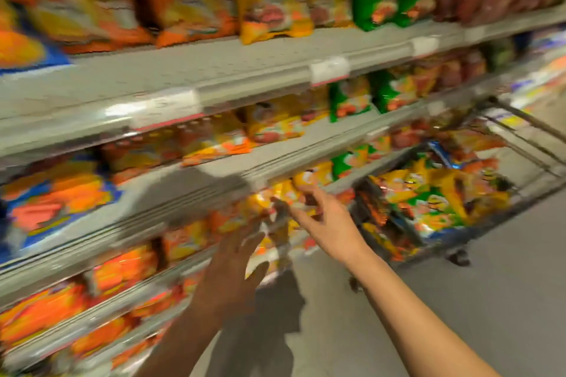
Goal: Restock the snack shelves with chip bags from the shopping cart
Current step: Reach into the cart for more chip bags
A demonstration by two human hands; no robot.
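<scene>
The view is motion-blurred. A yellow-orange chip bag sits at the front of the third shelf from the top. My right hand reaches in from the right, and its thumb and fingers pinch the bag's upper edge. My left hand lies below it with straight fingers, pressing flat against the bag's lower part. The shopping cart stands to the right of the shelves, filled with several yellow, orange and green chip bags.
Shelves run from near left to far right, stocked with orange, yellow, green and red bags. White price tags line the shelf edges. Grey floor lies between me and the cart.
</scene>
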